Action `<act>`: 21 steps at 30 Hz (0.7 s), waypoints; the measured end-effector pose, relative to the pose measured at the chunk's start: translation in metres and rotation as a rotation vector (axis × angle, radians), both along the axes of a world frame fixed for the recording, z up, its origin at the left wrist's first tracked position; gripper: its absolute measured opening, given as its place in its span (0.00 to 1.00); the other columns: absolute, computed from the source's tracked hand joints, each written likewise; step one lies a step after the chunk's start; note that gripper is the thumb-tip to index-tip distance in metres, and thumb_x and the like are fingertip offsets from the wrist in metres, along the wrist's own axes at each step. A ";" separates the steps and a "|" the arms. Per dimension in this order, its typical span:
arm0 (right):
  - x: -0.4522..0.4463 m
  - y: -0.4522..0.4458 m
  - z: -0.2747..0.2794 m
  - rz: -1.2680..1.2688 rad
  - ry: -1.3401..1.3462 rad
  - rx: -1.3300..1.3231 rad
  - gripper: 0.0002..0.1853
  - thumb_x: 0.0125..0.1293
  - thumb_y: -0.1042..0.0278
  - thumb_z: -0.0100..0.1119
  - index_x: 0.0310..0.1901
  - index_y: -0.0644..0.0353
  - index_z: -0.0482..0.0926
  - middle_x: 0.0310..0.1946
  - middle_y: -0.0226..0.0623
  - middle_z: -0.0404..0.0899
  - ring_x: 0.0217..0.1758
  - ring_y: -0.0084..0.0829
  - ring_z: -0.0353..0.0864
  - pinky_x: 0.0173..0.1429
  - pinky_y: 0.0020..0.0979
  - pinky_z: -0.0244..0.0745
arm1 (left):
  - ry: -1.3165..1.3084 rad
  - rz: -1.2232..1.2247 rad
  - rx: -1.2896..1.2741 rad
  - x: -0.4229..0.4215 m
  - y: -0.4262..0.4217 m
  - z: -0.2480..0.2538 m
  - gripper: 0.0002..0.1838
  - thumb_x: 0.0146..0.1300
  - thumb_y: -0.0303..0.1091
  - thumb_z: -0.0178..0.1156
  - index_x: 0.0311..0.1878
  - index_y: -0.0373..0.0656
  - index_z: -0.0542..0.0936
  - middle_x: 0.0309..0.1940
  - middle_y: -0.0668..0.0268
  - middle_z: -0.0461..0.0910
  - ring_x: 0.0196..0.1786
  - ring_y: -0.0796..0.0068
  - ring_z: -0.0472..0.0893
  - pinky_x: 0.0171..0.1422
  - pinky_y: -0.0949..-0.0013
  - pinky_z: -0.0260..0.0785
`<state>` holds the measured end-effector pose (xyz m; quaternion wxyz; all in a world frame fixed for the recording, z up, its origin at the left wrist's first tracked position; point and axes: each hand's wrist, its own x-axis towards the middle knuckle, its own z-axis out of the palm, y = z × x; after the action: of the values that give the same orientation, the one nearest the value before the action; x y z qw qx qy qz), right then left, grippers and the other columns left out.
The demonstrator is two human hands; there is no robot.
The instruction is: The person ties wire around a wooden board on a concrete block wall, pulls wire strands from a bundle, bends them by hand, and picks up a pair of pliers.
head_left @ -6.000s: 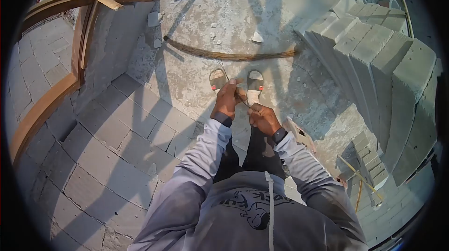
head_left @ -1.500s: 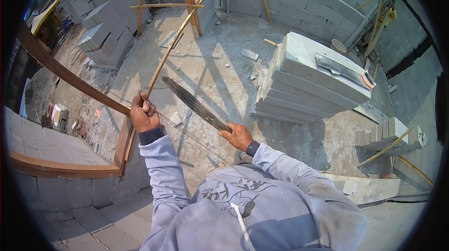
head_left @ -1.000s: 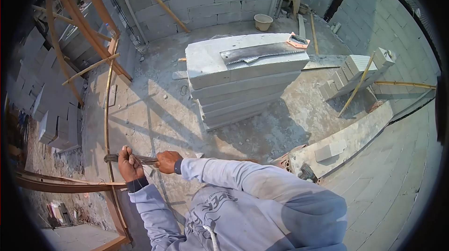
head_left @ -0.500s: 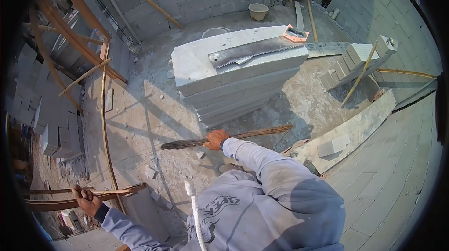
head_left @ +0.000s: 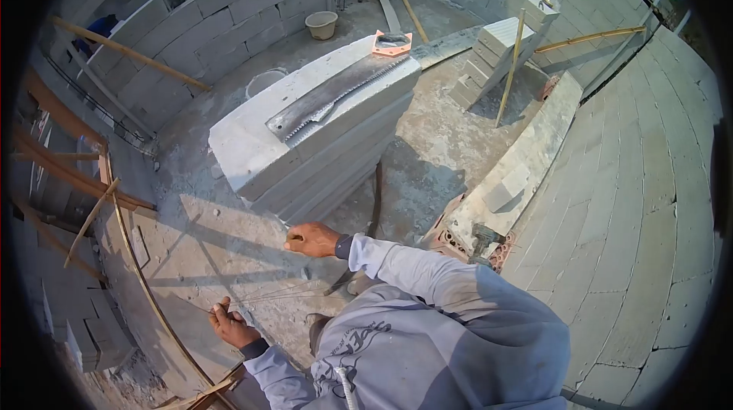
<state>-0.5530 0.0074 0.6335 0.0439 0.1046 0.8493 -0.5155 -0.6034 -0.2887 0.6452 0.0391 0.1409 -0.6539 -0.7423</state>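
Thin wires [head_left: 279,297] run from the pinched fingers of my left hand [head_left: 232,326], low and left of centre. My right hand [head_left: 311,240] is closed just below the near corner of the pale block stack [head_left: 305,154]; what its fingers hold is too small to make out. A dark, curved wire bundle [head_left: 376,200] shows on both sides of my right forearm, partly hidden by it, between the stack and my body. On top of the stack lies a handsaw [head_left: 328,98] with an orange and black handle.
A plank [head_left: 527,166] carrying a loose block [head_left: 507,188] is at the right, with a dark tool [head_left: 482,240] near its end. Smaller blocks [head_left: 489,59] and a leaning stick [head_left: 511,66] stand behind. Wooden framing [head_left: 69,173] is at the left, a bucket [head_left: 321,25] at the back.
The view has turned to the right. My right hand has let go of the wire bundle and is now beside the block stack. My left hand has come away from the wooden frame, closer to my right.
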 end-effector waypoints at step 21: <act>-0.107 -0.204 -0.037 -0.205 0.081 0.039 0.13 0.63 0.58 0.57 0.38 0.61 0.77 0.32 0.48 0.78 0.39 0.48 0.77 0.43 0.43 0.70 | 0.323 -0.294 -0.170 -0.191 -0.115 0.058 0.10 0.71 0.36 0.51 0.39 0.39 0.73 0.30 0.63 0.81 0.16 0.89 0.62 0.19 0.81 0.55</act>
<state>-0.6602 -0.1964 0.5969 -0.0455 0.1706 0.8451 -0.5045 -0.7942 -0.4041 0.7028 0.0463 -0.0804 -0.7128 -0.6952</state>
